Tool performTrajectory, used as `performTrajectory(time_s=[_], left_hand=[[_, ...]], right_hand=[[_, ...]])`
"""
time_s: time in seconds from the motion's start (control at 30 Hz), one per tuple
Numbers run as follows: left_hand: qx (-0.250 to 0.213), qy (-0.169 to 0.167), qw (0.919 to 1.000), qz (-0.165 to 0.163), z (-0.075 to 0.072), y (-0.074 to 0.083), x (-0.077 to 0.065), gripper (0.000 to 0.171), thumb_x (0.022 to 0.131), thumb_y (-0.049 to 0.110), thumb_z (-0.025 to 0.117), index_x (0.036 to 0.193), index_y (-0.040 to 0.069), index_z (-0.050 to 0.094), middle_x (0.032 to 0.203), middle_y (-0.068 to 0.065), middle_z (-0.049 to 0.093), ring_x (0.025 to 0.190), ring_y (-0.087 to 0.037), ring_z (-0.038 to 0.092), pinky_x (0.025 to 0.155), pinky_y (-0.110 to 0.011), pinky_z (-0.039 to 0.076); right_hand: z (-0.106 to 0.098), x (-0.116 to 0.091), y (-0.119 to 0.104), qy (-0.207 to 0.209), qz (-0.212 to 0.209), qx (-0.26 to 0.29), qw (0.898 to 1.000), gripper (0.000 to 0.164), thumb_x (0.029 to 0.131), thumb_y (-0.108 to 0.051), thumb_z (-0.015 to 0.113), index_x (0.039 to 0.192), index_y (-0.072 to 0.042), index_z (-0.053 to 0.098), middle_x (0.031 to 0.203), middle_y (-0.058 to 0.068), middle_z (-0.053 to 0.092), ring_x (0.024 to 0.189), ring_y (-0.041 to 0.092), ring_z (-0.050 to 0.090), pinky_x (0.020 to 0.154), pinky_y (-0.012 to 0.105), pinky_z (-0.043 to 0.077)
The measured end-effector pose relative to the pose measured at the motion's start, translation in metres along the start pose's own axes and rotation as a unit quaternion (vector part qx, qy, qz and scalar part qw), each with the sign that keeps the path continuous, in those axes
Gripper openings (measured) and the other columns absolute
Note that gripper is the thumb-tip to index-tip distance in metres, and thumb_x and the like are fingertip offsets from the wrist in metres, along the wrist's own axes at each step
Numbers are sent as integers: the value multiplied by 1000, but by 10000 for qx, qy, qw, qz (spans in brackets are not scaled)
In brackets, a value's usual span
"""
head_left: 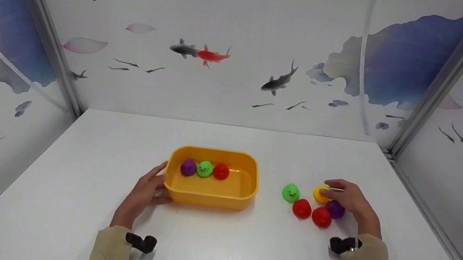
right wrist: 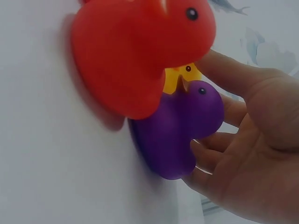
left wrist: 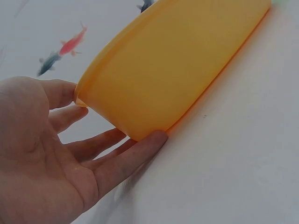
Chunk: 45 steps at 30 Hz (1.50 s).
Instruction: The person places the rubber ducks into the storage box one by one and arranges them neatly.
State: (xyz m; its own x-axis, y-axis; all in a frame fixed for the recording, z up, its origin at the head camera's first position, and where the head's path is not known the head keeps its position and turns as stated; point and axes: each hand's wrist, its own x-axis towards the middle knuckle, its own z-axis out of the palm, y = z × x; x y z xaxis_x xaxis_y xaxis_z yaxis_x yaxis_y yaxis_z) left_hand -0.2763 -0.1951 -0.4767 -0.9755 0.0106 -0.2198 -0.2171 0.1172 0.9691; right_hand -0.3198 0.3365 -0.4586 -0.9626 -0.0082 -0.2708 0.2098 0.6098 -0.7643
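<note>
My left hand (head_left: 145, 193) rests against the left end of a yellow plastic tub (head_left: 209, 200). In the left wrist view its thumb meets the rim, and the extended fingers (left wrist: 135, 156) touch the outer wall down to the lower corner. Over a yellow rubber duck (head_left: 319, 194) is my right hand (head_left: 349, 198), its thumb overlapping the duck and its fingers loosely bent. A purple duck (right wrist: 163, 135) stands under that palm, beside a red duck (right wrist: 117, 60) that partly hides the fingers in the right wrist view.
Inside the tub sit a purple duck (head_left: 188, 167), a green duck (head_left: 204, 169) and a red duck (head_left: 221, 171). Another green duck (head_left: 291, 193) and a red one (head_left: 301, 209) stand right of the tub. Printed walls enclose the white table (head_left: 209, 242).
</note>
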Motion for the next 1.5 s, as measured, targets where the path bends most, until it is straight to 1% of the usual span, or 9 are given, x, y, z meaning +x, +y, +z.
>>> performTrajectory(time_s=[0.33, 0.57, 0.67, 0.87, 1.03, 1.13, 1.27, 1.5], left_hand=[[14, -31, 10000, -17, -1, 1, 3, 53, 108, 34, 41, 159, 32, 27, 152, -15, 50, 122, -29, 63, 96, -40, 59], [-158, -103, 9998, 63, -1, 2, 3, 53, 108, 31, 40, 160, 30, 26, 154, -17, 47, 131, -35, 57, 97, -42, 58], [-93, -118, 9998, 98, 0, 1, 2, 53, 108, 32, 40, 160, 29, 26, 154, -18, 46, 132, -35, 57, 98, -42, 58], [-90, -111, 9998, 108, 0, 2, 1, 53, 108, 33, 41, 160, 30, 26, 154, -17, 47, 131, -34, 58, 98, -43, 58], [-122, -115, 9998, 107, 0, 2, 1, 53, 108, 32, 40, 159, 31, 26, 154, -17, 47, 130, -33, 58, 99, -42, 57], [-140, -127, 9997, 128, 0, 2, 1, 53, 108, 32, 40, 159, 31, 27, 154, -17, 48, 130, -32, 59, 99, -42, 57], [-162, -134, 9997, 125, -1, 1, 0, 54, 108, 31, 40, 160, 30, 26, 153, -18, 48, 129, -32, 59, 99, -43, 57], [-93, -66, 9999, 55, 0, -1, 0, 53, 108, 31, 41, 159, 30, 27, 151, -17, 50, 124, -30, 61, 97, -42, 58]], right_hand=[[-1, 3, 0, 85, 199, 36, 9998, 69, 92, -47, 68, 144, -6, 50, 150, 26, 45, 136, 43, 40, 120, 60, 30], [-2, 5, 1, 119, 52, -220, 9997, 72, 91, -48, 69, 142, 1, 51, 146, 28, 48, 132, 43, 44, 117, 58, 35], [-2, 4, 1, 164, 108, -191, 9996, 71, 92, -47, 69, 141, 1, 51, 145, 28, 50, 131, 42, 46, 117, 57, 36], [-2, 3, -5, 178, 225, -104, 9995, 73, 91, -49, 67, 144, -2, 49, 149, 27, 44, 134, 44, 41, 118, 62, 31], [-4, 1, -17, 212, 199, 41, 9996, 73, 92, -51, 67, 146, -6, 47, 150, 24, 45, 131, 41, 46, 117, 61, 33], [-5, -3, -25, 230, 144, 151, 9995, 74, 92, -50, 67, 148, -7, 45, 150, 22, 45, 132, 40, 47, 117, 60, 34], [-3, -10, -37, 238, 11, 218, 9995, 73, 92, -51, 65, 148, -8, 44, 150, 21, 45, 134, 41, 49, 118, 62, 32], [-4, -24, -60, 315, -706, 539, 9955, 70, 92, -51, 67, 144, -7, 49, 143, 22, 52, 129, 41, 58, 119, 63, 30]])
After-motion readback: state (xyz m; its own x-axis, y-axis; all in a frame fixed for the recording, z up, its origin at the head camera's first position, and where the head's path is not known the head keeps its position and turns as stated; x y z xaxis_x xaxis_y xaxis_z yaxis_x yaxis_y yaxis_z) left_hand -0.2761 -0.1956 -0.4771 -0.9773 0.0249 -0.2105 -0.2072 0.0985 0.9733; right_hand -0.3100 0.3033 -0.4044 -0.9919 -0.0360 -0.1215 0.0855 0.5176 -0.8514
